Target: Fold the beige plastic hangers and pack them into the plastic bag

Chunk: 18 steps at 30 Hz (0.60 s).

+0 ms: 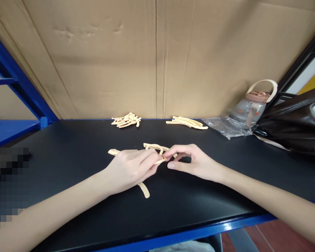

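Observation:
My left hand (pixel 136 166) is closed, palm down, around a cream-coloured strip, whose narrow end (pixel 160 161) sticks out past the fingertips toward the right. Part of that strip is hidden under the fingers. Beyond the left knuckles shows the holed end of a cream strip (pixel 112 152), and below the hand a curved, rounded cream end (pixel 144 190); whether these belong to one piece I cannot tell. My right hand (pixel 190 159) has thumb and index finger apart, the index tip touching or very near the narrow end. Just behind both hands lies another cream strip (pixel 153 145), partly covered.
At the back of the black table (pixel 94 217) lie a pile of short curved cream pieces (pixel 126 120) and a stack of longer cream strips (pixel 186 122). A clear plastic bag (pixel 227 126), a handled water bottle (pixel 252 106) and a dark bag (pixel 296 122) stand right. Cardboard (pixel 107 70) walls the back.

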Available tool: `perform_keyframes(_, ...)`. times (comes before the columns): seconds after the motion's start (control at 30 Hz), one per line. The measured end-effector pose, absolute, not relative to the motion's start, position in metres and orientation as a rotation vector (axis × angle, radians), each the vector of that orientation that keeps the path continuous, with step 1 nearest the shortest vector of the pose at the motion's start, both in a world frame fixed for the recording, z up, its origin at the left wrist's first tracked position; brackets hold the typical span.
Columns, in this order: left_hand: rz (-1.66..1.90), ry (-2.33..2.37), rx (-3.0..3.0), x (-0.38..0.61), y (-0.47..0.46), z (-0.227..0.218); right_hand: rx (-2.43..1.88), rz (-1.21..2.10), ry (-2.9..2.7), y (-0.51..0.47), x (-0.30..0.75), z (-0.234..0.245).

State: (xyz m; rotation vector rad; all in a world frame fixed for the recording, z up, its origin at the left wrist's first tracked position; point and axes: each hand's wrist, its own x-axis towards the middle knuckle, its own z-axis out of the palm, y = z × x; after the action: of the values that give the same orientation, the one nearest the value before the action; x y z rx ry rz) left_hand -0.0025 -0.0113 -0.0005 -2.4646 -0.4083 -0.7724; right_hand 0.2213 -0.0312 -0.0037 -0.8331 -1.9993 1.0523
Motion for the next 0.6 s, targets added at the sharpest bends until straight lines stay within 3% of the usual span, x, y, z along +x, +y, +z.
perform_keyframes(0.3, -0.781, -0.354, -2.456, -0.0008, -0.0192, 0.002, -0.791, 1.117, -2.01, -0.0317, 0.2183, -0.0034)
perform_keyframes(0.6, -0.548, -0.55, -2.342, 0.0023, -0.0168, 0.0028, -0.874, 1.047, -1.972, -0.0298, 0.2199, -0.0035)
